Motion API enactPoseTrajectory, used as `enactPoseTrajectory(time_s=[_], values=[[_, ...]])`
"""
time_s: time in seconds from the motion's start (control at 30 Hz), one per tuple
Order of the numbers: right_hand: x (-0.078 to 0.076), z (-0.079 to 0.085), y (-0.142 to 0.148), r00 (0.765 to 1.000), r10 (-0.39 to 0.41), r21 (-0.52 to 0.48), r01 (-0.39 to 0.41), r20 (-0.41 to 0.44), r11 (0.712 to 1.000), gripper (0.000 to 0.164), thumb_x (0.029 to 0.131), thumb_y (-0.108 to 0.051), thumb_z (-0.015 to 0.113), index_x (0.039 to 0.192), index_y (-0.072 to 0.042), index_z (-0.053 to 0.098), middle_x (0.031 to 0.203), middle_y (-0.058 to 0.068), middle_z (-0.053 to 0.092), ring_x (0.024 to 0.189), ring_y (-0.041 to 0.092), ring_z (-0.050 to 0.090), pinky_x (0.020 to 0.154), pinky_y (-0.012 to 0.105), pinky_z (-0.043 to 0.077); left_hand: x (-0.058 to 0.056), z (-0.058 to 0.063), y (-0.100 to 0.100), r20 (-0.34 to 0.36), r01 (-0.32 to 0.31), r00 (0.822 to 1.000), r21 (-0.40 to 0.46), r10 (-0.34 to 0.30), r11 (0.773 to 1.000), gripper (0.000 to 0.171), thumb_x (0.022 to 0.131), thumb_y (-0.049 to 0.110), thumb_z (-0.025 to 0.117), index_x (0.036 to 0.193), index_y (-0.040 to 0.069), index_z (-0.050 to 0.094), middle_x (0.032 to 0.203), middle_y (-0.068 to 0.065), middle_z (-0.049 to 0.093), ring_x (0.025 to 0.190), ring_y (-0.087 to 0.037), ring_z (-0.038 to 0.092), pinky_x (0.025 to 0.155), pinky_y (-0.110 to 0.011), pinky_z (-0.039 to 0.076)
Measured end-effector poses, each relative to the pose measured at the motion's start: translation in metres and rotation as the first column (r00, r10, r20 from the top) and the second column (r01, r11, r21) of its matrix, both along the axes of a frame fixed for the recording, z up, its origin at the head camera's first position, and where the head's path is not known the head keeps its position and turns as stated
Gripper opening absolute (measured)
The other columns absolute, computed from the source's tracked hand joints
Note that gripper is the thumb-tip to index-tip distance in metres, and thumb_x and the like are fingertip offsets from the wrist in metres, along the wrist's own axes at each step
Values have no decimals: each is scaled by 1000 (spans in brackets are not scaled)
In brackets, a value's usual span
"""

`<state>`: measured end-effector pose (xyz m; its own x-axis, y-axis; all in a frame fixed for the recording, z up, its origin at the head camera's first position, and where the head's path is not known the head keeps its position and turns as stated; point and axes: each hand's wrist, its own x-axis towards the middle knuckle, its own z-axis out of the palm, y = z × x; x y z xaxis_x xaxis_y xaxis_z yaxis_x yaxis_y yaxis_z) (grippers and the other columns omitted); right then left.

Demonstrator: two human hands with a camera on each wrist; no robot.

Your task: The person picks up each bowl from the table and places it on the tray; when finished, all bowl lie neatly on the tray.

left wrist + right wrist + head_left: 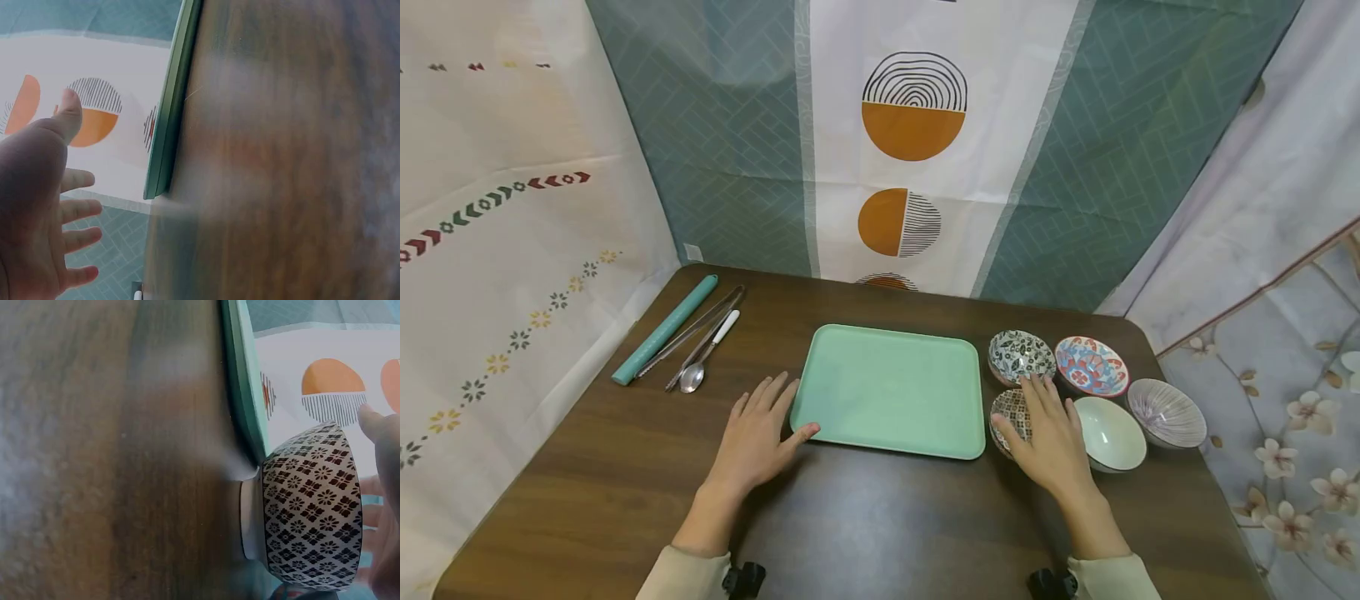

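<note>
Dark wood tabletop [880, 517], and centre stage sits a plain mint-green tray [887, 392], a patterned bowl [312, 506] just right of it, pale foot showing only from the right wrist! Left hand [756, 442], fingers spread, empty, at the tray's left edge; right hand [1051, 437], fingers extended, empty, over that bowl, 4 more bowls [1111, 433] nearby.

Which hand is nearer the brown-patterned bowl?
Right. The right hand is at the brown-patterned bowl, partly covering it in the head view; the left hand is across the green tray, by its near left corner.
</note>
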<state>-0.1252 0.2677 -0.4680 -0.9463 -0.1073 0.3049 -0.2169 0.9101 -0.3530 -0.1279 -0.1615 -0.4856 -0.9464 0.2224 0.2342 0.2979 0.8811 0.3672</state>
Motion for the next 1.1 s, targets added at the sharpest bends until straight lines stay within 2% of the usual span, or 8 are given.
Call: enactPoseTrajectory(time_s=[0.13, 0.27, 0.47, 0.57, 0.7, 0.87, 0.97, 1.1], values=[[-2, 7, 7, 998, -28, -112, 22, -52, 993, 73, 96, -41, 68, 149, 4, 44, 149, 29, 46, 139, 49, 38, 107, 70, 28, -3, -2, 4, 34, -19, 999, 229, 11, 973, 70, 95, 45, 70, 145, 0, 52, 148, -21, 50, 136, -43, 45, 105, -65, 37], [-5, 18, 23, 984, -117, -284, 75, -134, 956, 63, 94, -28, 71, 143, 5, 50, 136, 28, 58, 123, 48, 54, 100, 61, 40, -9, -9, 8, 116, -82, 993, 454, 32, 887, 55, 96, 31, 72, 136, -5, 58, 130, -22, 62, 116, -38, 61, 94, -54, 50], [-6, 29, 52, 941, -293, -424, 200, -167, 883, 48, 95, -18, 70, 135, 6, 58, 119, 26, 68, 100, 37, 69, 79, 11, 47, -13, -15, 8, 227, -213, 969, 545, 101, 811, 43, 94, 18, 75, 128, -6, 64, 123, -23, 65, 100, -34, 69, 80, -41, 58], [-4, 28, 67, 913, -391, -472, 295, -119, 831, 44, 96, -20, 69, 132, 5, 61, 116, 26, 69, 92, 10, 68, 74, 2, 41, -13, -15, 7, 239, -244, 962, 539, 131, 806, 42, 93, 16, 76, 125, -8, 66, 120, -24, 66, 98, -35, 69, 79, -42, 58], [1, 24, 88, 874, -485, -482, 405, -47, 777, 45, 98, -26, 66, 132, 4, 61, 116, 25, 69, 80, -20, 46, 74, 3, 38, -14, -17, 6, 238, -267, 957, 508, 164, 819, 37, 90, 14, 78, 118, -8, 70, 106, -20, 72, 91, -33, 70, 77, -43, 57], [6, 20, 111, 811, -584, -492, 493, -37, 717, 45, 97, -27, 66, 127, 6, 64, 97, 3, 72, 71, -24, 45, 72, 2, 32, -19, -21, 4, 230, -277, 956, 487, 184, 829, 27, 88, 9, 79, 110, -6, 75, 89, -12, 73, 79, -23, 69, 70, -33, 56], [10, 18, 124, 777, -630, -505, 542, -4, 672, 45, 97, -27, 64, 126, 7, 65, 85, -19, 58, 68, -23, 45, 69, 1, 32, -21, -21, 3, 233, -278, 955, 490, 183, 826, 23, 86, 5, 79, 107, -5, 76, 85, -10, 73, 76, -21, 69, 67, -27, 54], [16, 11, 139, 745, -666, -523, 581, 32, 624, 44, 96, -24, 62, 124, 11, 65, 78, -27, 46, 65, -19, 44, 60, 2, 36, -23, -21, 2, 242, -281, 954, 501, 179, 818, 21, 86, 3, 77, 105, -6, 76, 84, -10, 72, 75, -20, 69, 65, -25, 52]])
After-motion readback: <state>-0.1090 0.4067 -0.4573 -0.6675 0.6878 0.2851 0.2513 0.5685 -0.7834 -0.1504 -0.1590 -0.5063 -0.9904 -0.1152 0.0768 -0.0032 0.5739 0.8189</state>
